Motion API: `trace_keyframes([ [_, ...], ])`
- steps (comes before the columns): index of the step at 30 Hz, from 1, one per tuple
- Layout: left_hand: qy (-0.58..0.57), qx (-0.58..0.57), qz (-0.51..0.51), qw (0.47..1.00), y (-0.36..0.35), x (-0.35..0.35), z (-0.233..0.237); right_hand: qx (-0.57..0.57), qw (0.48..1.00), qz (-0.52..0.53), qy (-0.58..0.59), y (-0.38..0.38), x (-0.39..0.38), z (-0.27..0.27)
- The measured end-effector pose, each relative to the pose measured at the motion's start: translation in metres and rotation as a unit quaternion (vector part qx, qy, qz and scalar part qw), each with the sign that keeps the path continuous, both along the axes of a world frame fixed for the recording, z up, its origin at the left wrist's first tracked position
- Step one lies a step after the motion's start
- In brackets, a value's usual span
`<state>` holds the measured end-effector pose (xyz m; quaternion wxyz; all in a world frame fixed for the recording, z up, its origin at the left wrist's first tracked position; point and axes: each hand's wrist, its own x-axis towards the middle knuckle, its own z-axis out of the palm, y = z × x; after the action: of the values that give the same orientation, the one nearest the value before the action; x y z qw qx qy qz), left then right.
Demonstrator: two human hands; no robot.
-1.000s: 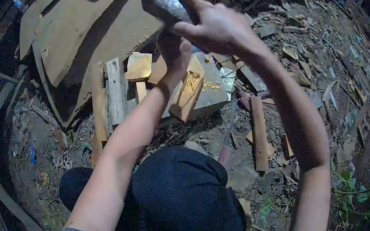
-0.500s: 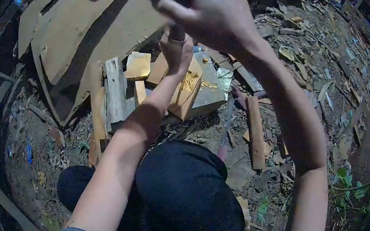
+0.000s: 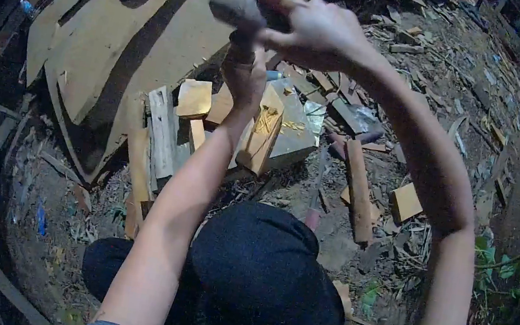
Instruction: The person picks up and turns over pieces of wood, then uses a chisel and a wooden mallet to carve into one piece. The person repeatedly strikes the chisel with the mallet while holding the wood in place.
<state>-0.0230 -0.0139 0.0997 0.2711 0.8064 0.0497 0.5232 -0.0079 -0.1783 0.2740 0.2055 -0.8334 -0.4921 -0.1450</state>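
Right hand (image 3: pixel 328 34): clasps a motion-blurred block (image 3: pixel 235 9), thumb on the near side. Left hand (image 3: pixel 244 78): closed around a handle (image 3: pixel 244 41) below the block; contact between the two cannot be confirmed. Caution: an off-centre block can glance off the handle and strike the left hand. The workpiece (image 3: pixel 258 148), near the left wrist, can shift if poorly seated. Workpiece: orange-brown wood, straight-edged, topped with curled yellow shavings (image 3: pixel 268 121). Base (image 3: pixel 292 142): grey, flat, angular.
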Motion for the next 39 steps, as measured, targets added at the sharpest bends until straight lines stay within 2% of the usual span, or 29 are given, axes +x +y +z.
trace_keyframes([
  [2,0.018,-0.253,-0.053,0.966,-0.019,-0.012,0.011,0.161,0.974,0.039,0.157,-0.007,-0.017,0.014],
  [3,0.049,-0.245,-0.024,0.968,-0.016,-0.016,0.014,0.212,0.973,0.002,0.096,-0.007,-0.021,0.012],
  [4,0.051,-0.243,-0.020,0.968,-0.012,-0.018,0.011,0.214,0.972,0.004,0.100,-0.004,-0.025,0.007],
  [5,-0.012,-0.151,-0.053,0.987,-0.010,-0.021,0.010,0.077,0.994,-0.035,0.074,-0.003,-0.029,0.001],
  [6,-0.078,-0.058,-0.091,0.991,-0.012,-0.019,0.010,-0.061,0.994,-0.077,0.044,-0.004,-0.029,-0.007],
  [7,-0.078,-0.056,-0.100,0.990,-0.014,-0.014,0.006,0.057,0.966,0.059,0.244,0.000,0.000,-0.029],
  [10,-0.066,-0.119,-0.042,0.990,-0.004,0.008,-0.015,0.110,0.971,-0.008,0.213,-0.017,-0.006,-0.034],
  [11,-0.031,-0.101,-0.006,0.994,-0.006,0.005,-0.007,0.224,0.938,0.024,0.262,-0.017,-0.002,-0.053],
  [12,0.006,-0.081,0.030,0.996,-0.008,0.001,0.001,0.221,0.938,0.028,0.267,-0.018,0.005,-0.076],
  [14,0.072,-0.248,-0.161,0.953,-0.002,-0.003,0.009,0.268,0.914,0.026,0.304,-0.022,0.024,-0.121],
  [16,0.087,-0.238,-0.170,0.952,-0.006,-0.001,0.020,0.197,0.921,-0.017,0.335,-0.034,0.011,-0.150],
  [18,0.107,-0.233,-0.172,0.951,-0.013,-0.003,0.027,0.069,0.942,-0.113,0.308,-0.034,0.009,-0.201],
  [20,0.113,-0.257,-0.181,0.943,-0.012,-0.006,0.025,-0.077,0.923,-0.163,0.339,-0.033,-0.013,-0.198],
  [21,0.090,-0.236,-0.188,0.949,-0.008,-0.003,0.022,-0.117,0.917,-0.150,0.352,-0.031,-0.020,-0.197],
  [22,0.094,-0.236,-0.183,0.950,-0.006,-0.007,0.025,-0.130,0.929,-0.154,0.311,-0.027,-0.022,-0.216],
  [24,0.141,-0.354,-0.168,0.909,-0.003,-0.017,0.039,-0.166,0.940,-0.159,0.252,-0.026,-0.037,-0.211],
  [25,0.101,-0.394,-0.175,0.897,0.009,-0.012,0.031,-0.167,0.940,-0.158,0.253,-0.025,-0.039,-0.218],
  [26,0.156,-0.473,-0.169,0.851,0.020,-0.019,0.038,-0.125,0.951,-0.158,0.233,-0.023,-0.039,-0.227],
  [28,0.042,-0.576,-0.131,0.806,0.031,-0.020,0.041,-0.082,0.960,-0.162,0.212,-0.022,-0.037,-0.234],
  [30,-0.045,-0.599,-0.138,0.788,0.056,-0.026,0.026,-0.112,0.952,-0.172,0.225,-0.013,-0.038,-0.228],
  [31,-0.076,-0.628,-0.108,0.767,0.064,-0.031,0.020,-0.115,0.952,-0.180,0.217,-0.010,-0.039,-0.227],
  [32,-0.076,-0.637,-0.141,0.754,0.092,-0.034,-0.003,-0.116,0.953,-0.180,0.214,-0.007,-0.039,-0.226],
  [34,-0.094,-0.691,-0.087,0.711,0.096,-0.055,-0.012,-0.114,0.945,-0.191,0.238,-0.003,-0.041,-0.223],
  [35,-0.099,-0.693,-0.087,0.709,0.092,-0.063,-0.016,-0.117,0.946,-0.189,0.235,-0.002,-0.043,-0.224],
  [37,-0.121,-0.715,0.082,0.683,0.081,-0.068,-0.028,-0.102,0.947,-0.184,0.245,-0.003,-0.041,-0.226],
  [39,-0.136,-0.713,0.065,0.685,0.083,-0.070,-0.038,-0.101,0.948,-0.184,0.239,-0.003,-0.040,-0.228],
])
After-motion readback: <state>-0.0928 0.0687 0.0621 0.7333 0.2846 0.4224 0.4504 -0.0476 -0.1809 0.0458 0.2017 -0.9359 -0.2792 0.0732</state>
